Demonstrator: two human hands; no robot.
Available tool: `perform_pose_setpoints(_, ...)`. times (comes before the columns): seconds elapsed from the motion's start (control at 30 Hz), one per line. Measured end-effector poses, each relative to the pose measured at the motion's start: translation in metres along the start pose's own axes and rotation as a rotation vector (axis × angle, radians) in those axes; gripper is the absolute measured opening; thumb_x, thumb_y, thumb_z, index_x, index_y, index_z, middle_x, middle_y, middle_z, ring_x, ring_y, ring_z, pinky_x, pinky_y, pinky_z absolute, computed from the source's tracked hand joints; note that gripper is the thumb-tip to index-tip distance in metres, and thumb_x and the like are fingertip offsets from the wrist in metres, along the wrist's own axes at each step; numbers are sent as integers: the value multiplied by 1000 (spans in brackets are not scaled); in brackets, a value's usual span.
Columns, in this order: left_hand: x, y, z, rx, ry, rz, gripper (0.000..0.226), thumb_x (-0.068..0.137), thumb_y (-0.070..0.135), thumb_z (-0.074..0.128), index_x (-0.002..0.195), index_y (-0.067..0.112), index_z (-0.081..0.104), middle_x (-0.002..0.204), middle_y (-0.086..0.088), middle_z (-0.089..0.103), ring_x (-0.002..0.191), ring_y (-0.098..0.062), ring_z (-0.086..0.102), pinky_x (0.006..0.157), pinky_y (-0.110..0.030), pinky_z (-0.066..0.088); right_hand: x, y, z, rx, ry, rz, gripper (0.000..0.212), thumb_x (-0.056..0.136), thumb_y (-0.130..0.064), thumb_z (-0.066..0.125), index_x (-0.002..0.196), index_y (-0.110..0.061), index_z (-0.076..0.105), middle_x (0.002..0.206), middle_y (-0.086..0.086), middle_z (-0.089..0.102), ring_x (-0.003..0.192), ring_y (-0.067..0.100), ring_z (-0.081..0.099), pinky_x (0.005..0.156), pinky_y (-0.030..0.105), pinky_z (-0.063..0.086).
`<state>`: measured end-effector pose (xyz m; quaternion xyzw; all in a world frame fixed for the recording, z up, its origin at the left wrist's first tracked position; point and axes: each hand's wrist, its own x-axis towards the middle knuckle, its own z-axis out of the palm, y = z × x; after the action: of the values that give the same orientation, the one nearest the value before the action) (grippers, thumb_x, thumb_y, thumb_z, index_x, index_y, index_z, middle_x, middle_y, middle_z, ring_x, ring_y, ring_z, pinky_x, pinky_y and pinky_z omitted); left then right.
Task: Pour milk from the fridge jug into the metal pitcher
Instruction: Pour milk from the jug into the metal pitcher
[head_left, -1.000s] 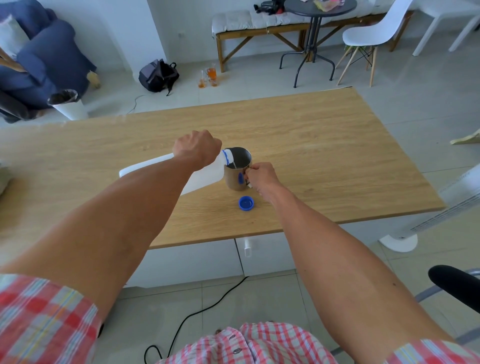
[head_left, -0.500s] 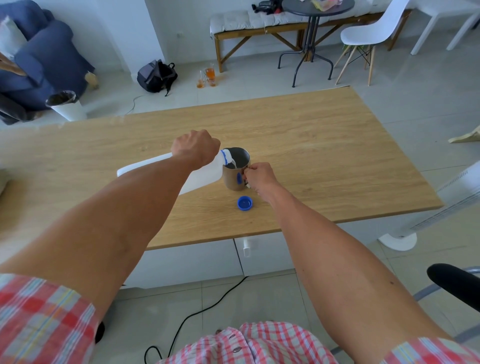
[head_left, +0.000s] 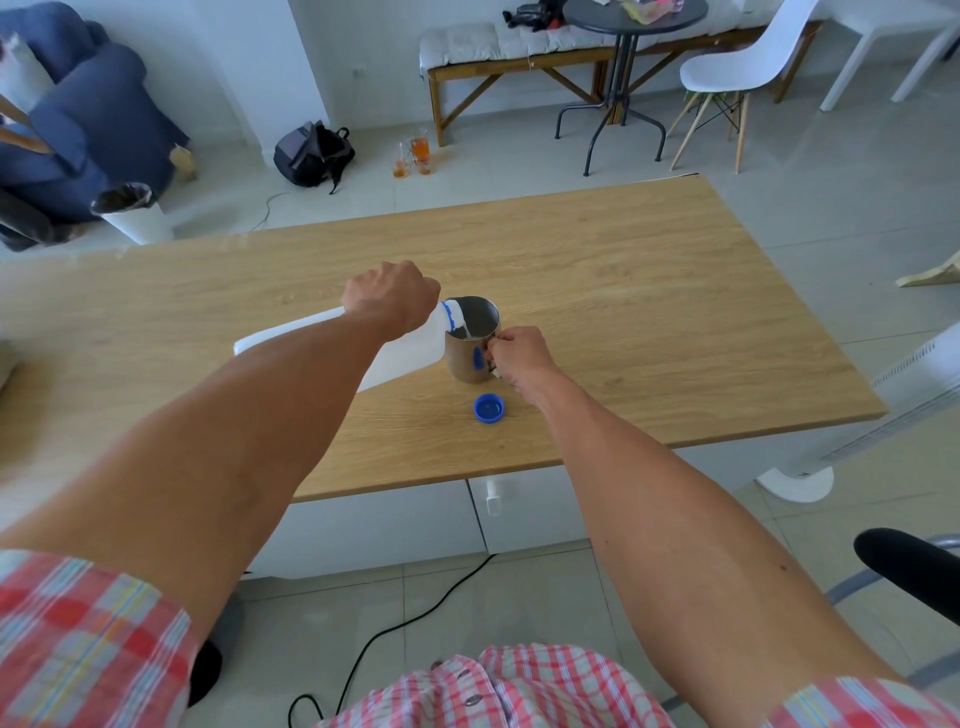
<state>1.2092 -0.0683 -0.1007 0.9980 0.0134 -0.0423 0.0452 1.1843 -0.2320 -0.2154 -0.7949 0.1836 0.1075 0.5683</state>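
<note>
Left hand (head_left: 390, 297) grips one white milk jug (head_left: 400, 353), tipped with its mouth over one metal pitcher (head_left: 471, 340) on the counter (head_left: 649, 312). Right hand (head_left: 519, 356) is closed around the pitcher handle. One blue cap (head_left: 489, 408) lies just beside the pitcher.

The milk jug (head_left: 400, 353) is white, translucent plastic with a blue ring around its neck. It is tipped nearly flat, base to the left and raised off the table (head_left: 649, 312), with its open mouth resting at or just over the near-left rim of the pitcher. A thin white stream falls from the mouth into the pitcher. The metal pitcher (head_left: 470, 343) stands upright near the table's middle, steel-sided and open-topped; a little milk seems to lie inside, though the view is too small to be sure. The jug's blue cap (head_left: 489, 408) lies on the table just in front of the pitcher, open side up.
</note>
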Motion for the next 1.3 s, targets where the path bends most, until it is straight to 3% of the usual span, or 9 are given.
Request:
perform_pose_setpoints(0.57, 2, 1, 0, 28, 2, 22, 29, 96, 29, 40, 93, 9, 61, 76, -6, 49, 80, -32, 55, 72, -38, 39, -1, -1, 0, -6, -2, -5, 24, 92, -3, 49, 81, -10, 70, 76, 10, 60, 72, 23, 51, 63, 35, 40)
perform_pose_setpoints(0.7, 3, 1, 1, 28, 6, 23, 30, 96, 29, 39, 91, 9, 62, 76, -6, 52, 75, -29, 54, 69, -38, 40, -2, -2, -2, -7, -5, -4, 24, 93, -2, 49, 83, -8, 70, 78, 10, 60, 72, 22, 51, 63, 34, 40)
perform_pose_setpoints(0.83, 4, 1, 1, 32, 3, 21, 30, 96, 29, 39, 90, 9, 61, 77, -7, 53, 76, -30, 55, 69, -38, 40, -2, -2, -2, -7, -1, 7, 26, 93, -1, 49, 97, 10, 72, 79, 11, 60, 72, 22, 51, 63, 34, 40)
perform_pose_setpoints(1.1, 4, 2, 0, 26, -2, 18, 30, 95, 28, 39, 90, 9, 62, 79, -8, 55, 78, -31, 58, 68, -38, 41, -3, -3, -2, -6, 3, 11, 27, 93, -2, 50, 100, 10, 73, 81, 11, 62, 74, 22, 53, 66, 34, 42)
perform_pose_setpoints(1.3, 4, 2, -1, 17, -9, 8, 29, 96, 28, 39, 90, 9, 61, 78, -7, 54, 69, -26, 52, 68, -37, 39, -3, -3, -3, -12, -1, 12, 27, 93, -2, 50, 101, 10, 73, 81, 11, 62, 73, 22, 53, 65, 34, 42)
